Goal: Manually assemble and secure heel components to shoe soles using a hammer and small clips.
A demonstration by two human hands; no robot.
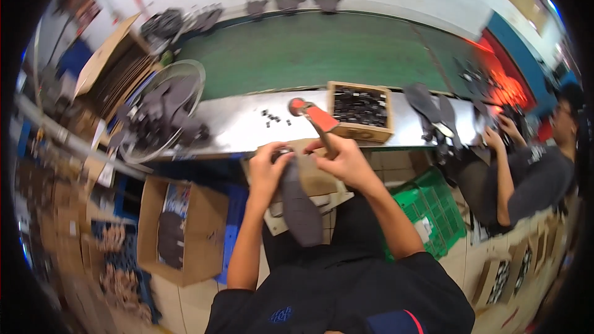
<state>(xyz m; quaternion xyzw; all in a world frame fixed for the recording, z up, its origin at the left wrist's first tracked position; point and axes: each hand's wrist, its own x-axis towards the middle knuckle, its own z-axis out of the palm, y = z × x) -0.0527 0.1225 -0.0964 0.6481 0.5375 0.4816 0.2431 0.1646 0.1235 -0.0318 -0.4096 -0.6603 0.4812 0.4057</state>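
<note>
My left hand [267, 170] is closed on the toe end of a dark grey shoe sole [300, 204], whose heel end hangs toward my lap. In my right hand [348, 162] is a hammer [322, 120] with an orange-red head, tilted up to the left over the bench edge. The fingertips of that hand are close to the sole's upper end; whether they also pinch a small piece is too blurred to tell. Beneath both hands lies a tan board [318, 179]. Several small black pieces [272, 119] are scattered on the metal bench beyond my left hand.
A wooden box [390, 125] of small black pieces stands beyond my right hand. Left on the bench is a clear tub [197, 80] of dark soles. A cardboard box [207, 229] and green crate [442, 207] flank me. At right, a co-worker [532, 173] handles parts near a glowing red machine.
</note>
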